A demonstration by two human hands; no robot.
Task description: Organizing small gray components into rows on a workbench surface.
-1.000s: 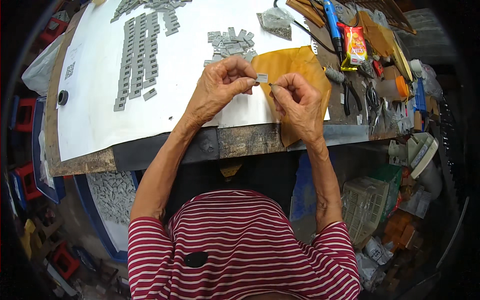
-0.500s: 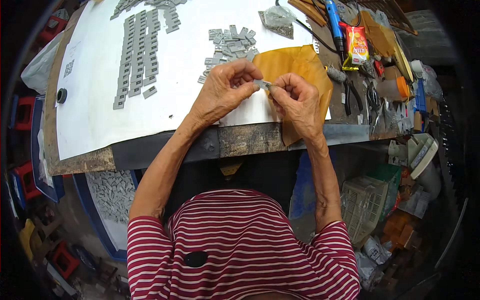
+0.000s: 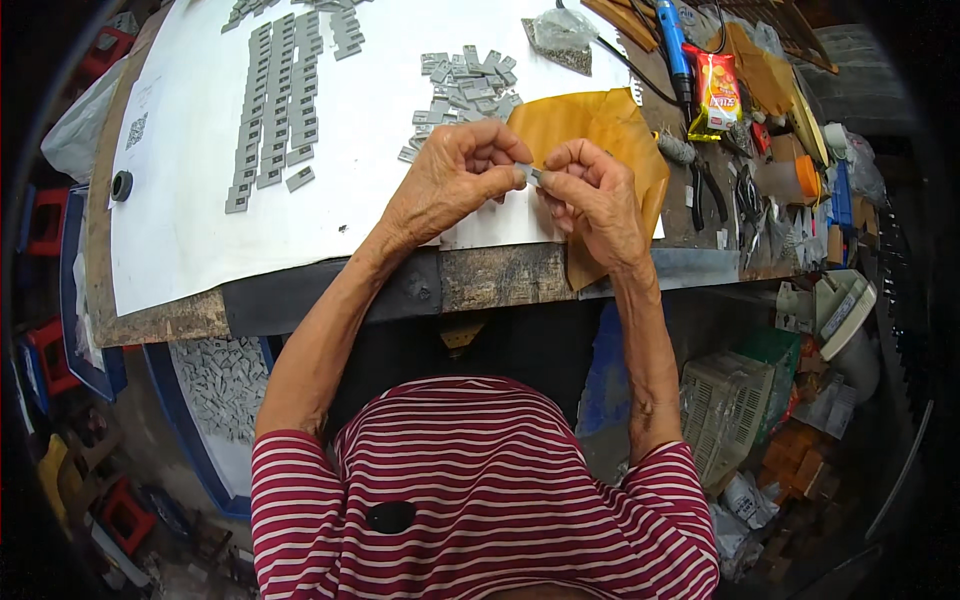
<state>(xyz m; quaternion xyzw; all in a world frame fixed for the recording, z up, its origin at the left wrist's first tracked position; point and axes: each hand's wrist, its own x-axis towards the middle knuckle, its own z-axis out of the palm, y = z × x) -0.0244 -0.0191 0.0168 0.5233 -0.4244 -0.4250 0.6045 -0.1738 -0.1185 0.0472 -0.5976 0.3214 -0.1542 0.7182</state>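
Note:
Between my two hands, over the near part of the white sheet (image 3: 390, 90), is a small grey rectangular piece (image 3: 529, 173). My left hand (image 3: 455, 178) pinches one end between thumb and fingers. At the other end my right hand (image 3: 600, 200) grips it in a pinch, its fingertips partly hiding the piece. A loose pile of similar grey pieces (image 3: 468, 88) lies just beyond my left hand. Further left, more grey pieces (image 3: 275, 100) are laid in overlapping columns. Under and beside my right hand spreads a yellow-brown sheet (image 3: 580, 115).
A clear bag of tiny dark parts (image 3: 560, 50), a blue pen-shaped tool (image 3: 672, 45), a red snack packet (image 3: 713, 90) and black-handled pliers (image 3: 710, 195) sit to the right. A black ring (image 3: 122, 186) lies at far left. Below the table, a blue tray (image 3: 205, 440) holds many grey pieces.
Both hands keep their pinch on the small grey piece. It has tilted slightly and the fingers have shifted a little; the rest looks the same.

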